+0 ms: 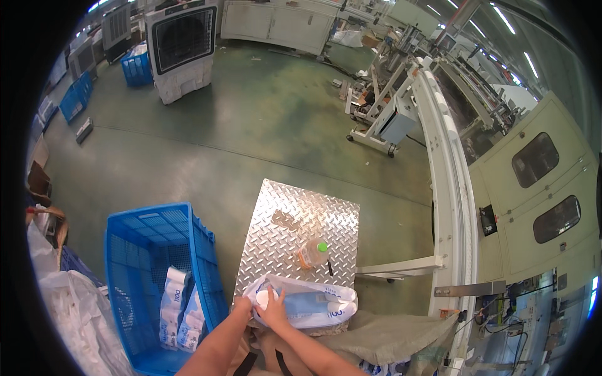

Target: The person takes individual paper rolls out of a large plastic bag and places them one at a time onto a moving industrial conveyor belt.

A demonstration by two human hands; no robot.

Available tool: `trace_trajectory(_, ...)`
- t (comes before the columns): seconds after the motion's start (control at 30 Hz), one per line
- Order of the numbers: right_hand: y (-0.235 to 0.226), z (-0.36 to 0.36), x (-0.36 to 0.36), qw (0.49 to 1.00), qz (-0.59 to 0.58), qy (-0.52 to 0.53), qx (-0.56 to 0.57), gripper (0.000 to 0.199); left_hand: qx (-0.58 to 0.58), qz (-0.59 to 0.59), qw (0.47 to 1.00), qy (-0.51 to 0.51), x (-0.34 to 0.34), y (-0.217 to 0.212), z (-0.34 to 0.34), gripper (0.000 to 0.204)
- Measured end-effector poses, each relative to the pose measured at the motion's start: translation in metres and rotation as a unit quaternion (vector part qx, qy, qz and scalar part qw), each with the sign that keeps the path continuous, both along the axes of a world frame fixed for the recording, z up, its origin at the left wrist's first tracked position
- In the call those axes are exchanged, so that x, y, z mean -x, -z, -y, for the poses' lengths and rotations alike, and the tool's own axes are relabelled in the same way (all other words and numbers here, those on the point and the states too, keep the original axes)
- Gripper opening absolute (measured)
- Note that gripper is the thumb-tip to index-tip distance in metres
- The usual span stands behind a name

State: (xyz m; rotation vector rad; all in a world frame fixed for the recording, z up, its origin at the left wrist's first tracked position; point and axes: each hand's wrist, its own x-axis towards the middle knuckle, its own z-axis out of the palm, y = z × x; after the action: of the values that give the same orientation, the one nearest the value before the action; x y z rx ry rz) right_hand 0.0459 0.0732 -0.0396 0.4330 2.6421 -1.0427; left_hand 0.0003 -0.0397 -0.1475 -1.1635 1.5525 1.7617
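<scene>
A white and blue printed plastic bag (301, 302) lies along the near edge of a diamond-plate metal table (263, 219). White contents show at its right end. My right hand (274, 311) is at the bag's left end, with its fingers closed round a white, rounded thing (263, 297), perhaps a roll, partly hidden by the fingers. Next to it, my left hand (242, 306) is at the bag's left edge and appears to pinch the plastic; its fingertips are mostly hidden. Farther back on the table stands a clear bottle (311, 254) with a green cap, beside a dark pen-like stick (330, 268).
A blue plastic crate (190, 235) on the left holds white and blue packs (172, 301). White plastic bags (75, 313) lie beyond it. A machine frame (461, 219) runs along the right, with a wheeled stand (389, 122) farther back. An air cooler (183, 47) stands far left.
</scene>
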Motion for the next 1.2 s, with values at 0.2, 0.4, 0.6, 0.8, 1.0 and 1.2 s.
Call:
trace_trajectory(0.2,-0.03,0.0,-0.011,0.998,0.062,0.009,-0.021,0.098,0.012,0.037,0.999,0.024,-0.003,0.0,-0.01,0.032)
trace_trajectory(0.4,0.038,-0.055,-0.021,0.973,0.019,0.212,0.086,0.096,0.037,0.049,0.996,0.064,-0.011,0.029,-0.057,0.031)
trace_trajectory(0.6,0.073,-0.041,-0.019,0.888,0.075,0.41,0.194,0.09,0.055,0.009,0.985,0.161,0.008,0.056,-0.045,0.029)
trace_trajectory(0.8,0.048,-0.011,-0.011,0.912,0.065,0.391,0.101,0.094,0.09,0.042,0.984,0.149,0.007,0.05,-0.019,0.03)
trace_trajectory(1.0,0.069,-0.025,-0.017,0.905,0.08,0.38,0.172,0.088,0.084,0.042,0.971,0.218,0.012,0.005,-0.015,0.027)
trace_trajectory(1.2,0.103,-0.041,-0.018,0.885,0.06,0.397,0.234,0.086,0.089,0.085,0.975,0.185,0.015,0.041,0.006,0.027)
